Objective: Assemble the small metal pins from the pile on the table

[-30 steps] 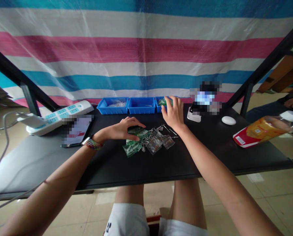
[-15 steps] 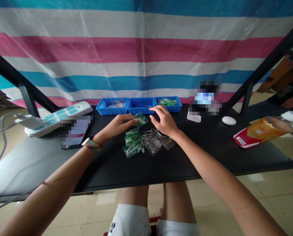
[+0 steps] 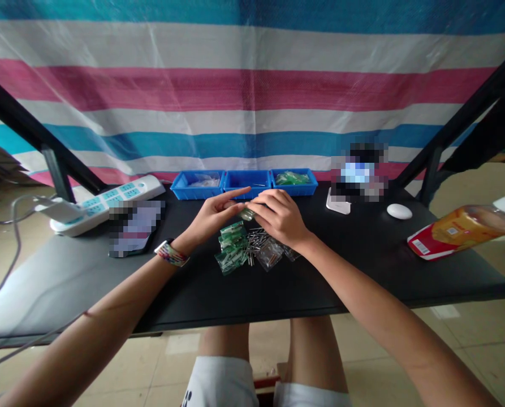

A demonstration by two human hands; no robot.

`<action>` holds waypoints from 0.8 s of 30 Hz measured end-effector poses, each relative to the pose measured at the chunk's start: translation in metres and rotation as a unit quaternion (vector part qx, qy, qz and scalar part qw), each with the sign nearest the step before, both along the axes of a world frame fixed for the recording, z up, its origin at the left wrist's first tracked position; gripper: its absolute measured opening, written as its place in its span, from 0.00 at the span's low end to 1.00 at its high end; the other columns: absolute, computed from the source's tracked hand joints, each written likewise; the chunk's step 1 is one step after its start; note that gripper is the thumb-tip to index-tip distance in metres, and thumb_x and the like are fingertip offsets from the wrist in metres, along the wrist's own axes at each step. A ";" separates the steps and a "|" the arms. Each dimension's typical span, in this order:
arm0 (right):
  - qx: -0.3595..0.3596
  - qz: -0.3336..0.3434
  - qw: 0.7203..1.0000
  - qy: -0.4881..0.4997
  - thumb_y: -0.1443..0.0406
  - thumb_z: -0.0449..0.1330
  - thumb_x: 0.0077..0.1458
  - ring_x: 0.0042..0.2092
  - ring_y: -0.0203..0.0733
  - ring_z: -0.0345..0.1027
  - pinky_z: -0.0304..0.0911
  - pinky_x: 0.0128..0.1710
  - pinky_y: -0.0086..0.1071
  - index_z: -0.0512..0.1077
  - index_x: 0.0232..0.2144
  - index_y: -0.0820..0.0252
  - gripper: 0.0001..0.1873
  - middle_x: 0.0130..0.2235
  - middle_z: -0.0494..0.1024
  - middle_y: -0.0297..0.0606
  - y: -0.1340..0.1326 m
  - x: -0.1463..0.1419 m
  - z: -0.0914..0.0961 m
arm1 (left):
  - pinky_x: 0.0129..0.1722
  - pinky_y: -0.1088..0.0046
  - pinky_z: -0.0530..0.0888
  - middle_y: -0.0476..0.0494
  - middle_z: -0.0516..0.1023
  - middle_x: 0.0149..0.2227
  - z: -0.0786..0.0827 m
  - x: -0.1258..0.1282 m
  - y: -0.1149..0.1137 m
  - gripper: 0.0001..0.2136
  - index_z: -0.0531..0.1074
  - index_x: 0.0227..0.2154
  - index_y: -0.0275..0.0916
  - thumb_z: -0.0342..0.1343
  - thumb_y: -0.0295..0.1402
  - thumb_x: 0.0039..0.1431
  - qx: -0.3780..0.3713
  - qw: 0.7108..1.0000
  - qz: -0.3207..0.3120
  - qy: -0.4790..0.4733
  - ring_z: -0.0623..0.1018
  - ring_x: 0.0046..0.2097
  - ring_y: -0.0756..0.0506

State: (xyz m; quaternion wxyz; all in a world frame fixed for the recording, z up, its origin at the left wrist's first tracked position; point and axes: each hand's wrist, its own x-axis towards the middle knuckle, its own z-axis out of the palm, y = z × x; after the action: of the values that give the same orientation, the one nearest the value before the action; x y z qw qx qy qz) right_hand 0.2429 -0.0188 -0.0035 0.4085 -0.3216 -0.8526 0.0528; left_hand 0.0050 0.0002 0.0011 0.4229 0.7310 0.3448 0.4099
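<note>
My left hand (image 3: 212, 216) and my right hand (image 3: 277, 217) meet above the black table (image 3: 320, 271), both pinching a small clear bag with green parts (image 3: 247, 213) between their fingertips. The left index finger sticks out straight. Just below the hands lies a pile of green-filled bags (image 3: 232, 249), loose metal pins (image 3: 255, 240) and small clear bags (image 3: 270, 254). Three blue bins stand behind: the left bin (image 3: 197, 185) holds clear bags, the middle bin (image 3: 247, 183) looks nearly bare, the right bin (image 3: 294, 181) holds green bags.
A white power strip (image 3: 103, 203) and a phone (image 3: 133, 226) lie at the left. A blurred device on a white stand (image 3: 356, 175), a white mouse (image 3: 399, 211) and a lying bottle (image 3: 464, 229) are at the right. Black frame struts rise on both sides.
My right hand came back from the right blue bin to the middle. My left hand lifted a green bag off the pile, and both hands now hold it together.
</note>
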 end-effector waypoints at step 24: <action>-0.283 0.019 0.907 0.311 0.54 0.72 0.55 0.37 0.39 0.72 0.70 0.35 0.33 0.82 0.46 0.54 0.18 0.42 0.79 0.37 0.002 -0.013 -0.012 | 0.40 0.69 0.76 0.41 0.84 0.38 -0.006 0.005 -0.004 0.15 0.80 0.36 0.37 0.66 0.45 0.65 0.127 0.987 0.097 0.023 0.81 0.38 0.45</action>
State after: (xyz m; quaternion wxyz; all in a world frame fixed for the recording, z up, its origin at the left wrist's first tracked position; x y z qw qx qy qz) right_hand 0.2295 -0.0170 -0.0154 0.5439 -0.3745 -0.6375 0.3969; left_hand 0.0095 -0.0043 -0.0053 0.2768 0.7511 0.3686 0.4726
